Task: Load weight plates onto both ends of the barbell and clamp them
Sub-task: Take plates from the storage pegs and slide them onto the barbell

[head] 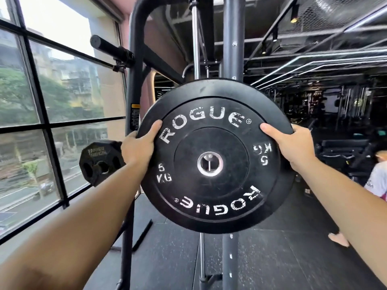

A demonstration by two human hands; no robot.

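You're holding a black bumper plate (215, 155) upright in front of you, face toward the camera, printed ROGUE and 5 KG in worn white lettering. Your left hand (139, 146) grips its left rim, thumb laid across the face near the R, fingers wrapped behind the edge. Your right hand (291, 143) grips the right rim the same way, thumb on the face, fingers behind. Both arms are stretched out.

Through the plate's steel-ringed centre hole (210, 163) you see a bit of bright metal; can't tell whether it's a bar end or rack hardware behind.

The plate sits in front of the dark rack uprights (233, 49), with a chrome guide rod (195, 38) running vertically just left of the main post. A black sleeve (111, 49) sticks out toward the window (41, 91) at upper left, bare. Lower left, a smaller black grip plate (100, 162) hangs on a peg by the rack. Black rubber floor (272, 258) below. Another person (377, 178) is partly visible at the right edge.
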